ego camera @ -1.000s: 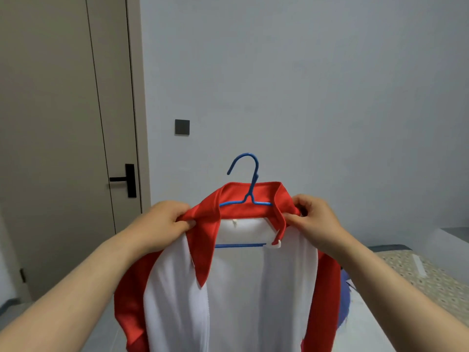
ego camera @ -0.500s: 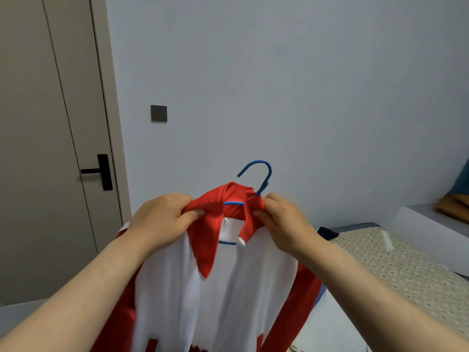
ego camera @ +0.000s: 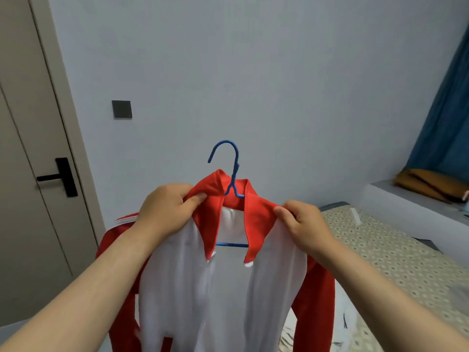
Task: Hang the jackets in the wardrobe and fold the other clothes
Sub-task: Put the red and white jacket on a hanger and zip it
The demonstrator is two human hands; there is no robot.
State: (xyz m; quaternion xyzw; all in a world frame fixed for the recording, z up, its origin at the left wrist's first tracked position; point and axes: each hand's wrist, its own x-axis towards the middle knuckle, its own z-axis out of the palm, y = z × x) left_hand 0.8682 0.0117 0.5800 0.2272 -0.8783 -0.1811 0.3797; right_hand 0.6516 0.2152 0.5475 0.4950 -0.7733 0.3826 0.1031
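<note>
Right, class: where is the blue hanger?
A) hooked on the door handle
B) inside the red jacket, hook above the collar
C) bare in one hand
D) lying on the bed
B: the hanger sits inside the jacket, hook above its collar, gripped by the left hand and right hand.

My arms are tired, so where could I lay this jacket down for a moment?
The patterned bed is mostly bare between the grey ledge and the hanging sleeve of the jacket. Crowded: white clothes lie at its near end, and a mustard cloth sits on the ledge under the curtain.
</note>
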